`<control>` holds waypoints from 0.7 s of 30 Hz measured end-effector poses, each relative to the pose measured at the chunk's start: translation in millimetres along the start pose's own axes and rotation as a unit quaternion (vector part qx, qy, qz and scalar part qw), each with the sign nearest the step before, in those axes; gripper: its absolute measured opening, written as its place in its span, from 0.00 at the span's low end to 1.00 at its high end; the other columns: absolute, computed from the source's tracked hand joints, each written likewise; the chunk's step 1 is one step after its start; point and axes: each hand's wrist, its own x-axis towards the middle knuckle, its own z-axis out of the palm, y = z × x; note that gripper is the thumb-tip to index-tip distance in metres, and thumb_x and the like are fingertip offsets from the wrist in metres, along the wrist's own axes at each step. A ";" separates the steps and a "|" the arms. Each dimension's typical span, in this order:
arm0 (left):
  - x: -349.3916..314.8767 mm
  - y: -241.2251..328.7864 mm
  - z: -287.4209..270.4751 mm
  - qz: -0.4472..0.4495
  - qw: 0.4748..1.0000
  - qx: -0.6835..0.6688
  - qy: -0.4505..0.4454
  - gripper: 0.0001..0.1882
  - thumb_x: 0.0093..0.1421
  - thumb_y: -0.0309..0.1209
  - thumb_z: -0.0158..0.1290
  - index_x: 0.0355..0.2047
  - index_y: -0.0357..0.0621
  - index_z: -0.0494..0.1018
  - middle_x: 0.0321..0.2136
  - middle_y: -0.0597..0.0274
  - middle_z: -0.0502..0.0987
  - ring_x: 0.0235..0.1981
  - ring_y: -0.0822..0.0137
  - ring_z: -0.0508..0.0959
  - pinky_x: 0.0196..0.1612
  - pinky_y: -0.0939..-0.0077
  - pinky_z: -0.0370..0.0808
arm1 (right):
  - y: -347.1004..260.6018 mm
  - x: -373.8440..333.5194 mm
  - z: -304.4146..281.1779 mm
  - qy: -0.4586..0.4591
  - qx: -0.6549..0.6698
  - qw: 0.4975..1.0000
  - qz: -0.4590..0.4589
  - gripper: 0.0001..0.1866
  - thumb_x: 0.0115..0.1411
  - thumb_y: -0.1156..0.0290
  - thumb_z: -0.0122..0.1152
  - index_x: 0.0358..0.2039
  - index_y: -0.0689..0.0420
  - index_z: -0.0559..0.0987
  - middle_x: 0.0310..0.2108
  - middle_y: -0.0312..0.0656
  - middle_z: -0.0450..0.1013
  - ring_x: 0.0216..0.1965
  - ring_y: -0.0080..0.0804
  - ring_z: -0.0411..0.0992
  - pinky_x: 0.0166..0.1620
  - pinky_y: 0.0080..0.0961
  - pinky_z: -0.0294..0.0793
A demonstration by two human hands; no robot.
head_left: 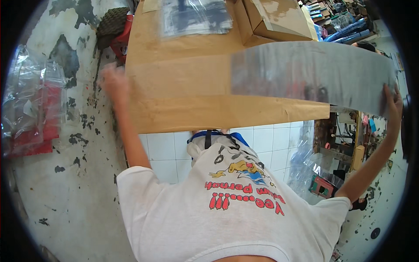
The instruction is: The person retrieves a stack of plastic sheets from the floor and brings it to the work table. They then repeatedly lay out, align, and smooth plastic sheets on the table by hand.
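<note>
A long, translucent grey plastic sheet (pixel 312 72) stretches above the cardboard-covered surface (pixel 183 78), its right end pinched in the closed right hand (pixel 393 102); the blurred left hand's (pixel 114 81) grip cannot be told.

a worktop (pixel 183 105) covered in brown paper stands over white floor tiles (pixel 166 150). to the left, grey concrete floor (pixel 74 183) shows dark patches of worn paint. daylight is even, and cluttered shelves (pixel 340 17) fill the far right corner.
</note>
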 end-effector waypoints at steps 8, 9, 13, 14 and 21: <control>-127.1 183.9 39.5 0.043 0.972 -0.060 -0.224 0.35 0.64 0.52 0.42 0.64 0.42 0.58 0.67 0.50 0.52 0.68 0.54 0.51 0.67 0.45 0.42 | -12.3 -18.8 137.6 -0.158 0.190 0.969 0.020 0.29 0.61 0.65 0.62 0.59 0.65 0.66 0.44 0.40 0.75 0.42 0.21 0.71 0.46 0.18 0.69; -126.5 178.7 35.3 0.036 0.972 -0.008 -0.230 0.36 0.63 0.53 0.43 0.65 0.45 0.55 0.68 0.52 0.50 0.68 0.54 0.50 0.67 0.44 0.41 | 9.1 -11.5 149.3 -0.170 0.182 0.968 0.024 0.27 0.61 0.66 0.61 0.57 0.65 0.68 0.43 0.40 0.75 0.41 0.20 0.71 0.44 0.18 0.69; -109.2 144.0 26.3 -0.001 0.981 0.037 -0.189 0.37 0.62 0.57 0.42 0.65 0.47 0.58 0.68 0.51 0.50 0.69 0.55 0.49 0.68 0.46 0.39 | 148.7 2.2 221.5 -0.273 0.203 0.938 0.070 0.25 0.60 0.69 0.62 0.55 0.65 0.68 0.42 0.40 0.75 0.38 0.22 0.72 0.41 0.19 0.70; -108.3 135.6 24.0 -0.008 0.982 0.043 -0.185 0.38 0.62 0.57 0.42 0.65 0.47 0.57 0.68 0.52 0.50 0.69 0.55 0.48 0.68 0.46 0.39 | 187.7 -4.9 255.6 -0.265 0.202 0.937 0.106 0.26 0.60 0.69 0.62 0.55 0.66 0.68 0.42 0.40 0.75 0.38 0.22 0.72 0.41 0.19 0.71; -104.9 131.0 21.0 -0.014 0.979 0.056 -0.197 0.39 0.62 0.58 0.42 0.66 0.47 0.55 0.68 0.52 0.50 0.69 0.55 0.48 0.68 0.47 0.39 | 226.3 -89.9 397.1 -0.012 -0.079 0.987 0.142 0.24 0.56 0.72 0.60 0.53 0.69 0.71 0.50 0.53 0.73 0.48 0.38 0.73 0.51 0.30 0.70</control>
